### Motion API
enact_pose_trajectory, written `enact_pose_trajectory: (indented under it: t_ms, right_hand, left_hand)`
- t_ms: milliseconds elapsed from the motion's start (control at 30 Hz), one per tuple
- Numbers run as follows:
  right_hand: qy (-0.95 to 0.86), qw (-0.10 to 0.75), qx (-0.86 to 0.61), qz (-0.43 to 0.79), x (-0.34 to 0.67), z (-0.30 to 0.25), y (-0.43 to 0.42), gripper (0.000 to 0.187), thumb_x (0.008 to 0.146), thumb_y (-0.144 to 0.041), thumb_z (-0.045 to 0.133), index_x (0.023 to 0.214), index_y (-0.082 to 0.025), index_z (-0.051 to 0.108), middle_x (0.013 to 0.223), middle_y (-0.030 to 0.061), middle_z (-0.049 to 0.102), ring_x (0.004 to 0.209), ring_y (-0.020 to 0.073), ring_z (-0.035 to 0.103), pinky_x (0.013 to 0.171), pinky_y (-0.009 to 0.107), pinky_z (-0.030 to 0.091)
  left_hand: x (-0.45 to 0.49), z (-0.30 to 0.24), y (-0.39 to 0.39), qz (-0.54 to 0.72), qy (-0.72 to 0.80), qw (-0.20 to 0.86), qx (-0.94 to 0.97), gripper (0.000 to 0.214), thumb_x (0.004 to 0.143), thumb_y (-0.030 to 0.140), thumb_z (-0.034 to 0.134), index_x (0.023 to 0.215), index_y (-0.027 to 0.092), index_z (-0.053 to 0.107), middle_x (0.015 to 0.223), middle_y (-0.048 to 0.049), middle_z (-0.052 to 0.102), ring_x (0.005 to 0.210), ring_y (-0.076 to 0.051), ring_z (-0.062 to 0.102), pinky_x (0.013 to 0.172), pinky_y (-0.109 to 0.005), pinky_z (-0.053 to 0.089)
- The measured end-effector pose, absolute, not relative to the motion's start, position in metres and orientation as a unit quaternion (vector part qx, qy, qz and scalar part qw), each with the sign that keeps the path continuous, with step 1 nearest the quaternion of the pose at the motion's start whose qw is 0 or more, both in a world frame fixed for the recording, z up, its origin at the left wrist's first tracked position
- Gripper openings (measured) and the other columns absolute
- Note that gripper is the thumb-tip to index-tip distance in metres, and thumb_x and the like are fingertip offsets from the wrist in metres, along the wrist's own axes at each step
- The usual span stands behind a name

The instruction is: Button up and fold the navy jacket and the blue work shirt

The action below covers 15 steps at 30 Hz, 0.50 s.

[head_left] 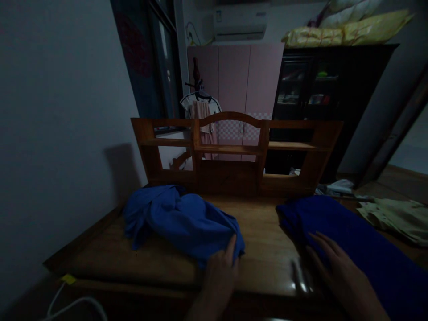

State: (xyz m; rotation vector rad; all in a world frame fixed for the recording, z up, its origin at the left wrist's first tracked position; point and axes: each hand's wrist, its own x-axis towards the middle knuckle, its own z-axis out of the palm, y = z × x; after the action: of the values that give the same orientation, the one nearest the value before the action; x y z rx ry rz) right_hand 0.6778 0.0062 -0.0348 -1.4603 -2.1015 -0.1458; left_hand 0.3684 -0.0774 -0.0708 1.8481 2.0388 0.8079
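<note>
A crumpled blue garment (180, 220) lies in a heap on the left half of the wooden desk (264, 236). My left hand (219, 272) rests on its near right corner, fingers curled over the cloth's edge. A darker blue cloth (354, 236) lies smoothed out on the desk's right side. My right hand (334, 263) lies flat on it with fingers stretched out and apart.
A wooden shelf unit (234, 151) stands along the desk's back edge. A pale green garment (394, 216) lies at the far right. Behind are a pink wardrobe (240, 84), a dark cabinet (317, 89) and hanging clothes (200, 111). A white cable (73, 303) runs at bottom left.
</note>
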Motion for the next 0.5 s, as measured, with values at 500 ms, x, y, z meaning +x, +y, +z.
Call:
enact_pose_trajectory:
  t_ms: [500]
  right_hand:
    - [-0.828,0.222,-0.423,0.296,0.553,-0.062,-0.029,0.076,0.082,-0.024,0.047,0.148,-0.016,0.009,0.138,0.0138,0.044,0.124,0.0222,0.046,0.102,0.038,0.038]
  left_hand:
    - [0.266,-0.05,-0.097,0.478,0.708,-0.066,0.515,0.038,0.088,0.046,0.041,0.117,0.027,0.056,0.133,-0.0068,0.047,0.124,-0.024,0.044,0.106,-0.04,0.035]
